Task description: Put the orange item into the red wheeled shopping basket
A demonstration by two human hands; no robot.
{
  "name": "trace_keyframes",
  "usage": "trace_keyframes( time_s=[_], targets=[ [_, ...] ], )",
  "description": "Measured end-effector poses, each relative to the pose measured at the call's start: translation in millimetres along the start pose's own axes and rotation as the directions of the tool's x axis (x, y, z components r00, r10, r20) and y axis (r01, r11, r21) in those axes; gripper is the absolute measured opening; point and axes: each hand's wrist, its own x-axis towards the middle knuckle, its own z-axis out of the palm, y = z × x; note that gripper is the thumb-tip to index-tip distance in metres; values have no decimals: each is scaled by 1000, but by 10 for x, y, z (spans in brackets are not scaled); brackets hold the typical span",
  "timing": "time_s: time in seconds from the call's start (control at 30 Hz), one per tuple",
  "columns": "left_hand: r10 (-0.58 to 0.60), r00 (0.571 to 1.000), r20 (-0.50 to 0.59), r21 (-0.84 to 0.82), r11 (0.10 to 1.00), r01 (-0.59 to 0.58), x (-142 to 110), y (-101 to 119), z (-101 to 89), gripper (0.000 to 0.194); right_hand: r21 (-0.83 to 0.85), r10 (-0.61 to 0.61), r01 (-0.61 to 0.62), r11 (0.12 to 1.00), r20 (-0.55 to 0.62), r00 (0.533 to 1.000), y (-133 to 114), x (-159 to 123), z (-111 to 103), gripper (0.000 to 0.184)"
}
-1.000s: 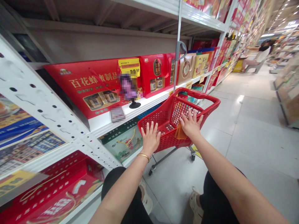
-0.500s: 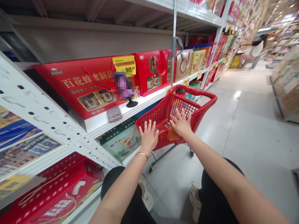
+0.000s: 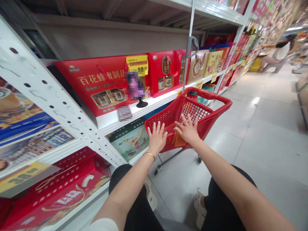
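My left hand [image 3: 157,137] is stretched out with its fingers spread, a gold bangle [image 3: 149,156] on the wrist. Beside it, my right hand [image 3: 189,130] is also spread, palm down. Both appear in front of a red shopping cart [image 3: 209,110]; whether they touch its rim I cannot tell. An orange cloth-like piece [image 3: 179,140] shows in the cart under my right hand. Nothing is held in either hand. On the shelf edge past my left hand stand a phone-like device on a round black stand [image 3: 141,104] and a small blurred-out item [image 3: 124,113].
Red gift boxes [image 3: 91,86] with jars line the shelf [image 3: 106,123] at left. A perforated white upright [image 3: 60,96] stands close by. Lower down are a green box [image 3: 131,141] and red boxes [image 3: 69,199]. Along the tiled aisle [image 3: 240,134], a person [image 3: 280,51] sits on a stool.
The view has turned slightly left, so shelf and cart sit further right in the picture. Both hands stay spread, nearly in the same pose over the cart.
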Motion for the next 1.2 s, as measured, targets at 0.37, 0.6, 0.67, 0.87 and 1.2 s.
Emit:
trace_keyframes(
  time_s=[0.37, 0.6, 0.67, 0.87, 1.2],
  targets=[
    [9, 999, 36, -39, 999, -7, 29, -33, 32, 65, -7, 94, -95, 995, -85, 992, 130, -55, 36, 56],
    [14, 990, 138, -37, 999, -9, 58, -31, 20, 77, 28, 7, -4, 1000, -86, 996, 66, -88, 18, 55],
    [26, 983, 184, -43, 999, -18, 77, -39, 6, 78, 16, 129, -128, 992, -133, 983, 275, -18, -42, 53],
    [28, 975, 222, -64, 998, -14, 104, -66, 21, 80, 26, 240, -239, 971, -146, 960, 433, 12, -52, 53],
    [-37, 987, 154, -68, 997, 48, 22, -87, 79, 79, -9, 171, -172, 985, -64, 983, 307, -129, -46, 55]
  ],
)
